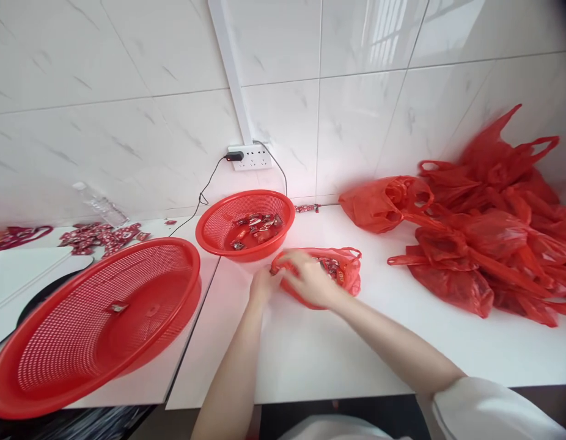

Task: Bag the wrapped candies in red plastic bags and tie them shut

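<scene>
A red plastic bag (353, 274) lies on the white table in front of me, with small wrapped packets (331, 267) showing through its opening. My left hand (264, 283) is at the bag's left end, its fingers closed on the plastic there. Reaching across the bag from the right, my right hand (307, 278) has bent fingers meeting the left hand at the same edge. It covers part of the opening, and its fingertips look pinched on the plastic. Just behind the hands stands a small red mesh basket (209, 235) with several wrapped packets inside.
A large red basket (182, 263) holding one packet stands at left. Behind it are a pile of red packets (104, 238) and a clear bottle (102, 206). Red plastic bags (489, 232) are heaped at right. A plugged-in cable (203, 197) hangs from the wall socket (253, 159).
</scene>
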The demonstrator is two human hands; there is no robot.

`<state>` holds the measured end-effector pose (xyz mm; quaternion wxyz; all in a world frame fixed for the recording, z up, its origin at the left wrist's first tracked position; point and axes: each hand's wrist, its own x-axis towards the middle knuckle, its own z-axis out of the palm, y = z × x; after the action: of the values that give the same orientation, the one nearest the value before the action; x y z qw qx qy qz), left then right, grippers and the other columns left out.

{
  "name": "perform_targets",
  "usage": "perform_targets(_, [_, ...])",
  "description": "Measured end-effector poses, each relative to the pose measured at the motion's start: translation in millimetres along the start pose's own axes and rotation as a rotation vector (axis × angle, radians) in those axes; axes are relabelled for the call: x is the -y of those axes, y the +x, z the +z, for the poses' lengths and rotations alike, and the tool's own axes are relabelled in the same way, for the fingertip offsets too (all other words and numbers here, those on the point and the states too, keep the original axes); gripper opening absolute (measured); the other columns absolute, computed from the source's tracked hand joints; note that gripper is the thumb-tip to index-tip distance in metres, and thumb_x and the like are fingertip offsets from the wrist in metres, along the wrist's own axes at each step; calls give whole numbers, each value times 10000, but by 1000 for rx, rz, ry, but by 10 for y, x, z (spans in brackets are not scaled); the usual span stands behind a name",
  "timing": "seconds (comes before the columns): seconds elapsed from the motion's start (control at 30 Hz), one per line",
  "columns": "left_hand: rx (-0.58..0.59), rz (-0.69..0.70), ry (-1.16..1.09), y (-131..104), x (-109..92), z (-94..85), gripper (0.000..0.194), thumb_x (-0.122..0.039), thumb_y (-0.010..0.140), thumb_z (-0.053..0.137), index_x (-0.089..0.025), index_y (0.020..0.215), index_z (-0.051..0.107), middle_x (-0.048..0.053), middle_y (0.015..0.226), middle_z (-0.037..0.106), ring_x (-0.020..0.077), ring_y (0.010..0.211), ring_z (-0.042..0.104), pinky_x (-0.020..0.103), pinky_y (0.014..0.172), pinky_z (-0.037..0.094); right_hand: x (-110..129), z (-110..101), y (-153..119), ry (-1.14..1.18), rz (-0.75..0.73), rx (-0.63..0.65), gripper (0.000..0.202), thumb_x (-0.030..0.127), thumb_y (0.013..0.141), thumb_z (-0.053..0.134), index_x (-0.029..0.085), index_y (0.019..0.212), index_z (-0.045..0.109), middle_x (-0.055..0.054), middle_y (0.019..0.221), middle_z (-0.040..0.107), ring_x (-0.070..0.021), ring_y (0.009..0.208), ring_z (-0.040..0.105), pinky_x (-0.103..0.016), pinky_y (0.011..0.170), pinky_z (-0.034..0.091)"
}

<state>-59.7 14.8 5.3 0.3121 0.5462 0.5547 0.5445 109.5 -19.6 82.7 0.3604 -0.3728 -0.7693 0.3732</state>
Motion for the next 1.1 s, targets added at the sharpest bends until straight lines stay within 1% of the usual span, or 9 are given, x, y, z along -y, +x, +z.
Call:
perform_targets(0.1, [109,-171,241,-17,-165,-93,283,-308,615,768,-203,453,561,-10,425,492,162,459,465,292,523,348,-394,-572,-120,-481,332,-283,492,254,894,526,103,1357,453,-235,1486,375,-365,1397,317,-604,1118,207])
perform_targets(0.23, [225,-191,538,-45,-537,-152,272,-371,721,649,-200,520,583,4,522,559,178,555,512,293,576,336,-675,-1131,-233,-664,606,-136,421,174,812,604,114,1227,573,-199,1106,684,-353,1053,626,-537,937,425])
perform_targets(0.33, [194,-47,386,14,-875,-199,272,-412,757,626,-177,621,626,19,687,637,189,725,585,294,696,406,-568,-1476,-262,-552,534,-231,254,228,827,596,182,1074,639,-80,855,718,-253,844,668,-415,820,493])
perform_targets(0.47, [12,44,-211,175,-1284,-287,211,-384,766,660,-186,819,707,52,1029,691,212,1008,606,305,857,448,-249,-1737,-178,93,98,-580,261,361,844,617,230,1069,613,-3,764,656,-169,757,657,-335,777,526])
perform_targets(0.67, [173,391,-444,186,-1553,-217,403,-295,794,675,-267,1195,639,66,1236,631,238,1216,533,372,1012,421,103,-1486,15,440,-317,-616,486,304,784,728,307,1229,532,-39,1190,606,-192,1151,573,-362,981,488])
perform_targets(0.83, [595,192,-215,8,-1555,51,774,-313,812,684,-310,1478,289,26,920,644,155,727,617,342,750,521,309,-1081,41,346,-318,-390,545,352,850,667,318,1334,418,-88,1337,506,-215,1131,557,-378,890,542])
perform_targets(0.9, [657,150,-44,-49,-1547,166,749,-349,768,726,-275,1429,382,51,991,637,168,746,604,322,701,511,365,-937,38,327,-336,-292,508,361,881,627,307,1339,413,-98,1343,491,-212,1102,561,-367,848,557])
perform_targets(1.0, [659,121,138,-84,-1536,279,389,-451,841,613,-206,1143,626,69,991,643,198,782,608,310,669,484,374,-823,37,298,-382,-167,400,335,922,566,292,1307,465,-90,1291,530,-196,1034,587,-367,839,553])
perform_targets(1.1, [655,41,138,-62,-1525,289,397,-500,927,440,-172,881,659,38,777,612,165,673,571,285,621,445,282,-863,46,166,-365,-281,267,314,961,493,277,1218,551,-76,1202,584,-191,993,605,-388,866,528])
